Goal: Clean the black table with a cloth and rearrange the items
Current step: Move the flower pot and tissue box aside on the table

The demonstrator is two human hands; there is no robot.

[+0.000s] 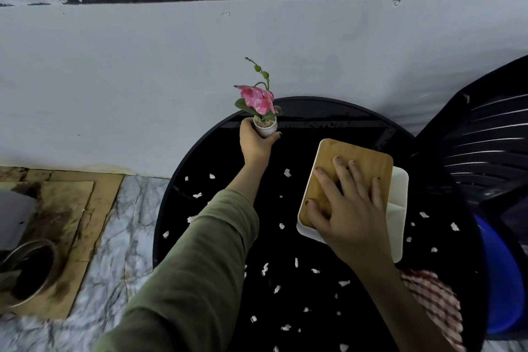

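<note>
1. Left hand (255,143): fingers wrapped round the white flower pot (266,127), which is upright at the far left rim of the black tabletop (314,128).
2. Right hand (351,208): fingers straight, palm flat on the wooden lid (360,157) of the white box (400,208); it grips nothing.
3. Checked cloth (431,303): at the near right edge, partly under the right forearm. The right hand is the nearer one.
4. White scraps (265,268) lie scattered between and nearer than both hands. Wiping is judged not yet begun.

Left arm extended toward 11 o'clock, left hand (255,143) gripping a flower pot (266,129). Right hand (353,214) flat, fingers spread, at 1 o'clock.
</note>
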